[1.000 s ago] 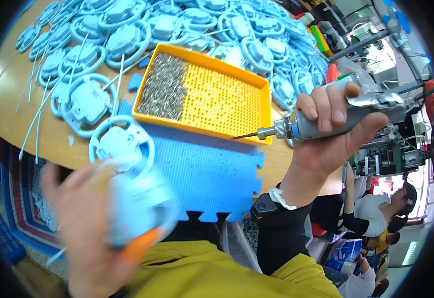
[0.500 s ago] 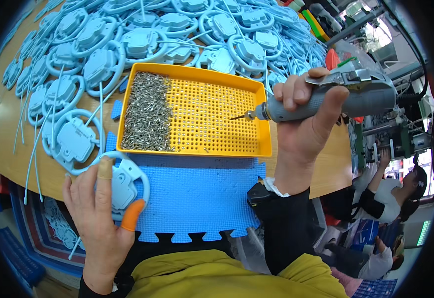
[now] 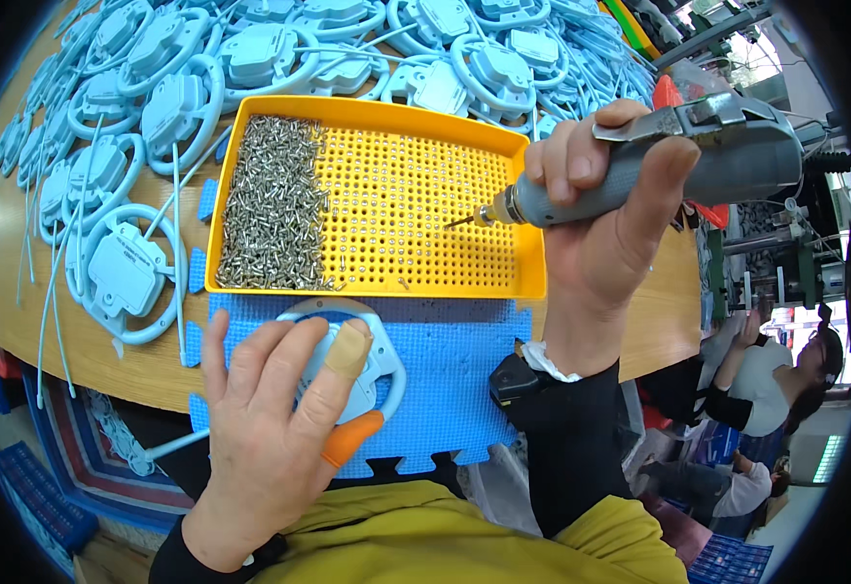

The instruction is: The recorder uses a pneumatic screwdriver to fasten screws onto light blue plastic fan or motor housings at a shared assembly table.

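My left hand (image 3: 274,423) grips a light-blue ring-shaped plastic part with a flat body inside (image 3: 372,375), over the blue foam mat (image 3: 459,360). Its fingers lie across the part, an orange cot covers the thumb, and a tan wrap covers one fingertip. The part's thin stem sticks out to the left below the hand. In my right hand (image 3: 600,243) is a grey electric screwdriver (image 3: 727,156), its bit pointing left above the yellow tray (image 3: 377,289). Small silver screws (image 3: 270,209) are heaped in the tray's left side; others sit in its perforated plate.
Many similar light-blue parts (image 3: 177,107) are piled on the wooden table (image 3: 7,282) at the back and left; one (image 3: 128,273) lies just left of the mat. Two other people (image 3: 776,389) are at the right, beside metal racks. A striped mat (image 3: 104,487) shows at lower left.
My left hand has brought the light-blue part to the right, farther onto the foam mat. The screwdriver stays over the tray in my right hand, with only a slight shift.
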`<state>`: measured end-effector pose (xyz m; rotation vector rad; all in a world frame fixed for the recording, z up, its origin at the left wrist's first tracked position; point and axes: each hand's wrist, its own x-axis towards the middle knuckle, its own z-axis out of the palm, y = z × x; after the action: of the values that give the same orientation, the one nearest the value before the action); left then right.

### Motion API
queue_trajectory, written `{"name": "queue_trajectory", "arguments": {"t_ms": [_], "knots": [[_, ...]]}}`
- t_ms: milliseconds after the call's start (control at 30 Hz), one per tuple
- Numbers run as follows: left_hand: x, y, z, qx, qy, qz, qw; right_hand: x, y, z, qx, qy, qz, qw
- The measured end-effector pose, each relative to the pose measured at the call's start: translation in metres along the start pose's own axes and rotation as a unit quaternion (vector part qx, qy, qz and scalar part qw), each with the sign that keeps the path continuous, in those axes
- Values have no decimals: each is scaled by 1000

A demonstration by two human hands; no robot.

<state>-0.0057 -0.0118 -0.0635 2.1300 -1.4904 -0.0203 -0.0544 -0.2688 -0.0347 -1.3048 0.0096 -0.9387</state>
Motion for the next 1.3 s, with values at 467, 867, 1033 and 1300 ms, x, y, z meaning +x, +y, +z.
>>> {"name": "queue_trajectory", "arguments": {"t_ms": [467, 867, 1033, 1300], "knots": [[-7, -6, -3, -60, 23, -50, 997, 1, -2, 4, -18, -4, -6, 1000], [-11, -1, -2, -55, 53, -65, 995, -22, -65, 35, 14, -58, -10, 998], [-13, -3, -3, -83, 68, -62, 992, -52, -52, 78, 70, -159, 49, 984], [-12, -5, -2, -69, 67, -59, 994, -61, -39, 96, -43, -121, 52, 990]]}}
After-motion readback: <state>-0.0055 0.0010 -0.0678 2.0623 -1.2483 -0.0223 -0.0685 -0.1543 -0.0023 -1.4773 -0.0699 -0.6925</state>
